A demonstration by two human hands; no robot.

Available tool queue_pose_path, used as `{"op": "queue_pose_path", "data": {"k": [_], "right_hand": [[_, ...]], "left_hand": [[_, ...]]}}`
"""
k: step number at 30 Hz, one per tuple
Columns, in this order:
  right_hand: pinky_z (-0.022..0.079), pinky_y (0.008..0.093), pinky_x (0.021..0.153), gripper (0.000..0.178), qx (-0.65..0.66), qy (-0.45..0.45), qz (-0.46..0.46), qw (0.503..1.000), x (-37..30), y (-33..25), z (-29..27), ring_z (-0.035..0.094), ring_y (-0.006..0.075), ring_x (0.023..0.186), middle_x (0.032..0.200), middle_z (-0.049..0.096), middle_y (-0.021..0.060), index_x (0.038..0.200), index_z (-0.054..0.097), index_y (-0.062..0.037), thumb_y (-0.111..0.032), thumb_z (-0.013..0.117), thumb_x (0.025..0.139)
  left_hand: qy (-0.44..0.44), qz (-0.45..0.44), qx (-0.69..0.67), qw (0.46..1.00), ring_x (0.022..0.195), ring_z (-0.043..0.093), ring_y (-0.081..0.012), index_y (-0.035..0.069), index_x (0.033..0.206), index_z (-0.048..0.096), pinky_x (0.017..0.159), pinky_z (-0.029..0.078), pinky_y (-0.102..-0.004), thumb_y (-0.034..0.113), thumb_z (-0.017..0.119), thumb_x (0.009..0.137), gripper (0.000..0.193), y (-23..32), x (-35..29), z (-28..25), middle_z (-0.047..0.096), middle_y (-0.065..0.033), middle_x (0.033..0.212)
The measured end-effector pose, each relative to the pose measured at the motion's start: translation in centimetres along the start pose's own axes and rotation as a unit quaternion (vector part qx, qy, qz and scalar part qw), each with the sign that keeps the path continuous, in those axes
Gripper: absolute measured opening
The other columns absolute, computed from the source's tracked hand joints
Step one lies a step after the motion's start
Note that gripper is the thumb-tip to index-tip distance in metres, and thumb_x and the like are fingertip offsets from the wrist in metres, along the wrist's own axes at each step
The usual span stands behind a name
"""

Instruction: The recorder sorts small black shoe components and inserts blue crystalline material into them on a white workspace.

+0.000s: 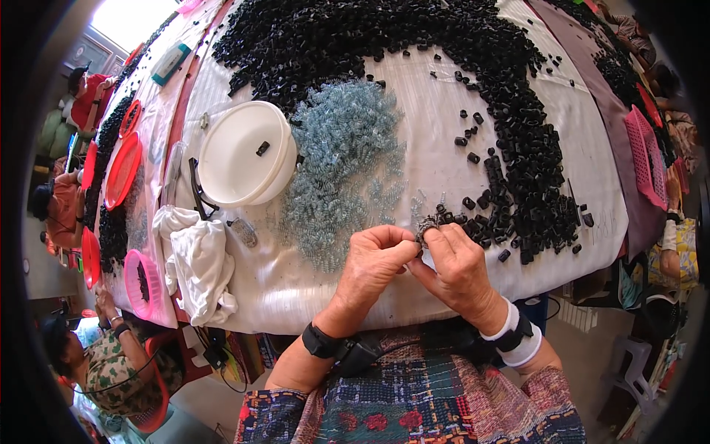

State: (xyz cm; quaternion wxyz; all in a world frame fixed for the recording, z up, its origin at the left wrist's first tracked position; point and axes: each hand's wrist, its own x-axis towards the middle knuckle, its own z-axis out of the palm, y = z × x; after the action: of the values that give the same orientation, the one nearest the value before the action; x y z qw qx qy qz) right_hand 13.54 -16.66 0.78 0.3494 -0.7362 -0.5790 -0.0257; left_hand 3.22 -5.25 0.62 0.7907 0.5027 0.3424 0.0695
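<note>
My left hand [372,260] and my right hand [460,268] meet at the table's near edge, thumbs and fingers pinched together. Something small and dark shows between the fingertips, mostly hidden. A greyish cluster that looks like small springs [424,223] lies against my right fingertips. Just beyond my left hand spreads a heap of pale, clear-blue coil springs [344,140]. Small black cylindrical parts [529,185] cover the table to the right of my right hand and curve round the far side.
A white plastic bowl [279,183] with one black part inside stands left of the springs. Near it lie a crumpled white cloth [198,259] and a small clear packet [242,232]. People sit at neighbouring tables with red trays [123,170] and a pink basket [645,152].
</note>
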Motion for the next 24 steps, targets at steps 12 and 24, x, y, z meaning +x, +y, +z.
{"op": "queue_pose_path", "data": {"k": [12,24], "right_hand": [[0.046,0.0347,0.052,0.030,0.006,0.006,-0.017,1.000,0.22,0.73,-0.55,0.052,0.0276,0.060,0.066,0.049,0.0122,0.082,0.053,0.0024,-0.008,0.073,0.062],[0.046,0.0341,0.053,0.029,0.015,-0.001,-0.046,0.999,0.15,0.96,-0.40,0.051,0.0277,0.060,0.066,0.049,0.0126,0.080,0.052,0.0031,-0.006,0.072,0.062]], "left_hand": [[-0.016,-0.030,-0.053,0.998,0.064,0.061,-0.0097,0.000,0.088,0.065,0.058,0.051,-0.0221,0.013,0.066,0.082,0.014,0.26,-0.25,-0.28,0.065,-0.0048,0.075],[-0.038,-0.003,-0.047,0.998,0.065,0.059,-0.0092,0.000,0.087,0.068,0.060,0.048,-0.0210,0.013,0.067,0.082,0.014,-0.23,-0.17,-0.68,0.066,-0.0050,0.076]]}}
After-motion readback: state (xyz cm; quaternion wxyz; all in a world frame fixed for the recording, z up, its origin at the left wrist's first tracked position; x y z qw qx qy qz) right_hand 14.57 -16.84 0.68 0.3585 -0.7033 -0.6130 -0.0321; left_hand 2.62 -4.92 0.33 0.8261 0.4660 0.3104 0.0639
